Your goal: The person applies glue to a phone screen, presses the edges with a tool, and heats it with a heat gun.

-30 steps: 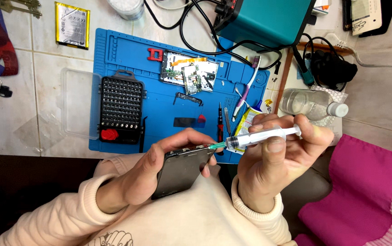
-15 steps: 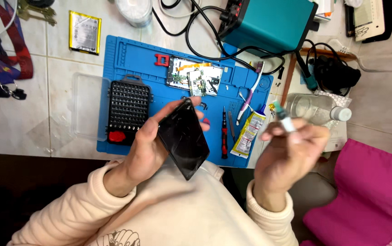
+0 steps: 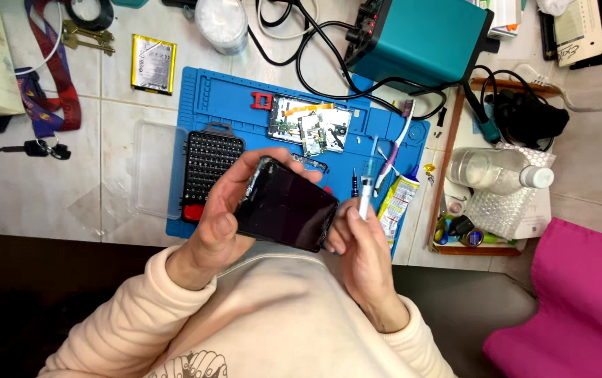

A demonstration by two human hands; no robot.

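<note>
While the blue work mat [image 3: 231, 98] fills the upper centre of the frame, the left hand [image 3: 227, 210] grips a dark phone [image 3: 287, 205] at centre, long axis running lower right. The right hand [image 3: 357, 241], touching its lower-right corner, pinches an upright syringe [image 3: 365, 194].

Two hands are at work: the left hand [image 3: 227, 210] and the right hand [image 3: 357, 245]. There is one dark phone [image 3: 285, 204], one syringe [image 3: 365, 196], one blue mat [image 3: 245, 98], one bit case [image 3: 206, 171], one teal station [image 3: 423, 38], one clear bottle [image 3: 497, 171], one flat battery [image 3: 153, 64] and one toothbrush [image 3: 395, 143]
</note>
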